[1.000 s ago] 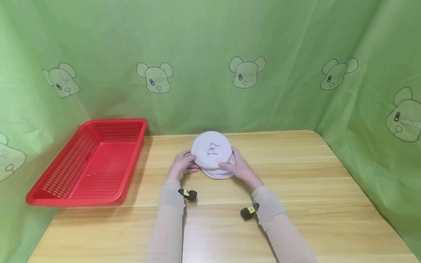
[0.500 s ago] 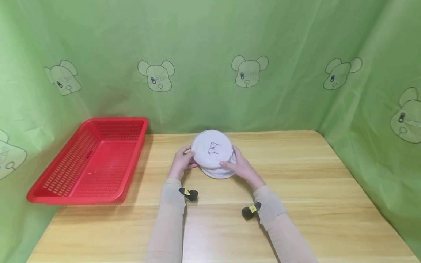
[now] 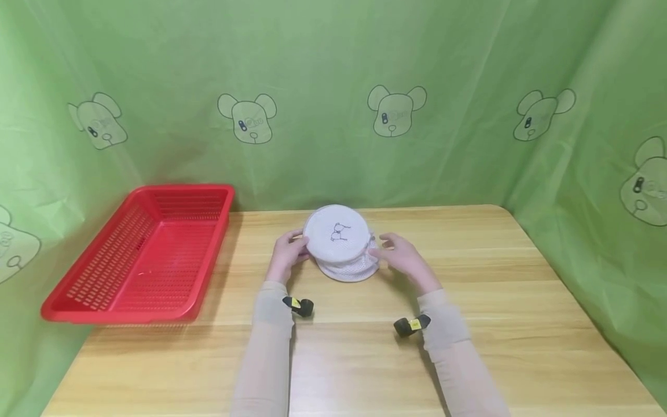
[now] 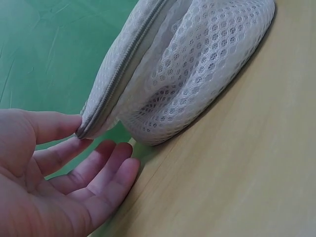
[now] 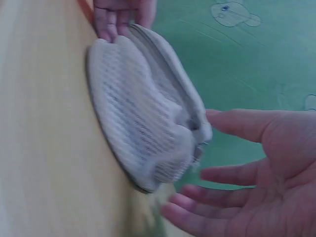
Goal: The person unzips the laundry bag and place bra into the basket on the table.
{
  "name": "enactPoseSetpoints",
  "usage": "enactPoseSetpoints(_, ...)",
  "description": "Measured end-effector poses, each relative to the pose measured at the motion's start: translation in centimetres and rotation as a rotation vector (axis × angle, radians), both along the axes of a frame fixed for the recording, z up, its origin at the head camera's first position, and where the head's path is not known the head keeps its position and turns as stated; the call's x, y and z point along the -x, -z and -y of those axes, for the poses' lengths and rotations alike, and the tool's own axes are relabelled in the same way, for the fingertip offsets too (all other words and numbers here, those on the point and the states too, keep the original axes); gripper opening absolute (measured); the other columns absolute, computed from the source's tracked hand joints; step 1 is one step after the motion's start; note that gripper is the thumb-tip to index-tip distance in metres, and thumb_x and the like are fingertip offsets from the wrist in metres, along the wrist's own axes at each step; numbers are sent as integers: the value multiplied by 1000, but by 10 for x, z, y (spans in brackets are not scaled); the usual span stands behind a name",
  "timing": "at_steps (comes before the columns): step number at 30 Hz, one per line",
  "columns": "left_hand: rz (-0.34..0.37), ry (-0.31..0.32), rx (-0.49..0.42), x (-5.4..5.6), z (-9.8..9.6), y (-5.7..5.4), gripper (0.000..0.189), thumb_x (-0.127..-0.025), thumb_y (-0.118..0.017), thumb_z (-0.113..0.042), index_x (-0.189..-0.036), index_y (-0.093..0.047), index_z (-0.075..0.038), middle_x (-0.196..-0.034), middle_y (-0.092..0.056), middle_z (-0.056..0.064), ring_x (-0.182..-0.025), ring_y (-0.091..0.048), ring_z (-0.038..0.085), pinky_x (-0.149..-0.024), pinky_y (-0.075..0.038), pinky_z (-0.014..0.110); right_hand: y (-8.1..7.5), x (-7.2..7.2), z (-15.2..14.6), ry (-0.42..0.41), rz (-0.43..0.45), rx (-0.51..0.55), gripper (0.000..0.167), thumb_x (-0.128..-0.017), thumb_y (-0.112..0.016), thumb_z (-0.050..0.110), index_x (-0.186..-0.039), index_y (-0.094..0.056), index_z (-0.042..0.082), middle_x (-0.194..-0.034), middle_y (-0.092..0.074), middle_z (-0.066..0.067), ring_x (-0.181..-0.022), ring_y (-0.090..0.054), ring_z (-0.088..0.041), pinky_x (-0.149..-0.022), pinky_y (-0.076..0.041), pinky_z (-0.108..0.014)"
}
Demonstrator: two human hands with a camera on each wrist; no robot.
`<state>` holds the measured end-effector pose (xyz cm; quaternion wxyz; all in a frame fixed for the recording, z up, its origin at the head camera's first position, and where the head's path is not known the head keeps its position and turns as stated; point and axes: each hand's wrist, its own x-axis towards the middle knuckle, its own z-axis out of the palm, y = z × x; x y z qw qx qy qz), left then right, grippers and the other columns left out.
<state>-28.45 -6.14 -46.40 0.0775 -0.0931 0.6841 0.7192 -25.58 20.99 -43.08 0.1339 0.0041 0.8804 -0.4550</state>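
Observation:
A round white mesh laundry bag (image 3: 336, 234) stands on the table, its flat top marked with a small line drawing. A zipper (image 4: 121, 71) runs round the top's edge, and the soft mesh side sags in folds below it. At the bag's left, my left hand (image 3: 287, 253) pinches the zipped rim between thumb and index finger, the other fingers lying loose underneath. My right hand (image 3: 409, 260) is at the right side with fingers spread and relaxed. In the right wrist view its thumb tip (image 5: 215, 114) is right at the rim, near the zipper's end.
A red plastic basket (image 3: 208, 278) with slotted walls stands on the left of the wooden table (image 3: 510, 324). Green curtain (image 3: 323, 162) with bear-head prints hangs behind and at both sides. Each wrist wears a small black camera.
My right hand has let go of the bag's rim and moved a little to the right, its fingers opening. The left hand keeps its pinch, and the bag's side shows more.

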Motion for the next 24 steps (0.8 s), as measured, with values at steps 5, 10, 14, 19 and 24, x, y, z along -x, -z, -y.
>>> enactPoseSetpoints(5, -8, 6, -6, 0, 0, -2, 41, -95, -58, -9, -135, -53, -4, -124, -61, 24, -92, -66, 20, -94, -55, 39, -5, -1, -1, -30, 89, 50, 71, -94, -63, 28, -145, -30, -8, -137, -47, -34, -111, -62, -40, -89, -57, -40)
enactPoseSetpoints(10, -28, 7, -5, 1, -2, 2, 37, -92, -59, -5, -129, -56, 1, -122, -60, 23, -96, -66, 23, -94, -55, 37, -2, 0, 4, -51, 98, 111, 72, -95, -61, 29, -146, -28, -10, -139, -45, -35, -116, -59, -41, -96, -53, -41)
enactPoseSetpoints(14, -30, 6, 14, 1, -3, 3, 34, -91, -60, -2, -124, -57, 5, -119, -60, 23, -96, -66, 24, -94, -55, 38, 0, 0, 7, -37, 96, 169, 74, -95, -61, 30, -147, -26, -9, -143, -41, -34, -122, -56, -41, -102, -49, -41)
enactPoseSetpoints(19, -34, 32, 81, 0, -1, 0, 31, -88, -63, -1, -117, -58, 8, -117, -60, 23, -100, -66, 29, -94, -55, 38, 4, 1, 11, 6, 76, 216, 75, -95, -62, 31, -149, -25, -6, -150, -33, -31, -128, -51, -40, -106, -46, -42)
enactPoseSetpoints(24, -20, 108, 208, -3, 3, -6, 24, -85, -68, -3, -106, -61, 6, -109, -62, 19, -99, -67, 31, -89, -57, 35, 12, 3, 12, 37, 39, 263, 74, -94, -62, 28, -149, -26, -6, -153, -30, -30, -133, -46, -41, -109, -43, -44)
